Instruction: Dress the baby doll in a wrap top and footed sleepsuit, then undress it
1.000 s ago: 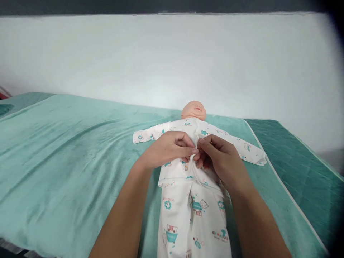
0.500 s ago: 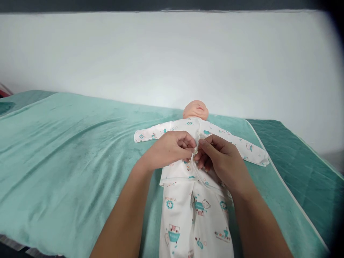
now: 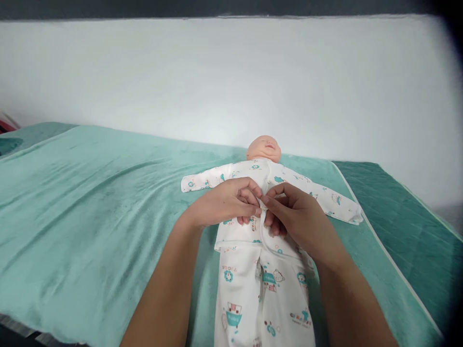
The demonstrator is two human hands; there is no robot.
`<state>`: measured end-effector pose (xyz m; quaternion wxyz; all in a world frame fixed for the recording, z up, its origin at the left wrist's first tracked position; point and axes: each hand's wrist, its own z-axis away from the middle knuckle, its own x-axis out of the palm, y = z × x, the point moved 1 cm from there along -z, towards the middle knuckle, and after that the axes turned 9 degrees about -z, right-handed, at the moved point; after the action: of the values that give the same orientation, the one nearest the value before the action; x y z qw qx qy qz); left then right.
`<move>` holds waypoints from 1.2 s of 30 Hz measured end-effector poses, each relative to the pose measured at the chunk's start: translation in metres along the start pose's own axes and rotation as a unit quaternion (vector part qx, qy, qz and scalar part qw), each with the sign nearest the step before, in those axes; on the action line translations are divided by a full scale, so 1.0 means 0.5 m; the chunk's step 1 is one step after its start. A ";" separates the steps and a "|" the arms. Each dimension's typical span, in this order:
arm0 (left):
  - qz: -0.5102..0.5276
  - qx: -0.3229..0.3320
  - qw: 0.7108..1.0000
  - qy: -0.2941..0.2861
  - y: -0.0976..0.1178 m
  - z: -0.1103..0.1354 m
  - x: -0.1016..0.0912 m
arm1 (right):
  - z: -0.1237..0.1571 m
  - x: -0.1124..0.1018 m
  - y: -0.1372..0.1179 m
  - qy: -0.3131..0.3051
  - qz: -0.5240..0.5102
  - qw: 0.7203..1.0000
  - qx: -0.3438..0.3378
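A baby doll (image 3: 264, 147) lies on its back on a teal blanket (image 3: 90, 202), arms spread wide. It wears a white printed shirt (image 3: 289, 185) and matching white printed trousers (image 3: 264, 299). My left hand (image 3: 226, 202) and my right hand (image 3: 294, 212) meet over the doll's chest. Both hands have curled fingers that pinch the front edge of the shirt at its middle opening. The fingertips of the two hands touch each other there.
The blanket covers a wide bed or table that runs far to the left. A darker green quilted cover (image 3: 408, 226) shows at the right. A white wall (image 3: 231, 82) stands close behind the doll's head.
My hands stay at the shirt's front opening; the fingers have shifted slightly and press closer together. The doll has not moved.
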<state>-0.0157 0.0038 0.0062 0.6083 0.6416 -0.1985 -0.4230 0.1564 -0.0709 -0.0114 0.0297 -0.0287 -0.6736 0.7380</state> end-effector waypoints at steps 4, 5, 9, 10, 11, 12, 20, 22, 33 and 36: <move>-0.030 0.014 0.999 0.007 0.000 -0.003 0.001 | -0.005 -0.009 0.004 0.038 -0.073 0.995 -0.052; -0.028 0.027 0.999 0.027 -0.008 -0.006 0.002 | -0.008 -0.012 0.006 0.068 -0.098 0.989 -0.091; -0.037 0.070 0.946 0.314 -0.085 -0.006 -0.008 | -0.018 -0.028 0.029 0.216 -0.084 0.940 -0.250; -0.086 0.050 0.906 0.412 -0.112 0.001 -0.014 | -0.021 -0.032 0.039 0.235 -0.044 0.935 -0.261; -0.163 0.021 0.859 0.485 -0.137 0.012 -0.020 | -0.025 -0.037 0.052 0.244 -0.001 0.936 -0.256; -0.241 -0.005 0.821 0.518 -0.160 0.024 -0.027 | -0.029 -0.043 0.066 0.246 0.039 0.938 -0.240; -0.458 -0.210 0.726 0.467 -0.229 0.091 -0.079 | -0.006 -0.157 0.193 0.253 0.366 0.870 -0.211; -0.478 -0.214 0.726 0.446 -0.232 0.085 -0.086 | 0.023 -0.196 0.216 0.256 0.454 0.838 -0.163; -0.488 -0.209 0.714 0.457 -0.238 0.091 -0.114 | 0.097 -0.234 0.219 0.308 0.530 0.789 0.044; -0.477 -0.207 0.707 0.479 -0.241 0.094 -0.111 | 0.095 -0.230 0.217 0.306 0.533 0.787 0.050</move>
<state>-0.1151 0.0397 -0.0867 0.4566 0.6249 0.5449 -0.3227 0.2667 -0.1373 -0.1149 -0.1627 -0.6058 -0.4692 0.6216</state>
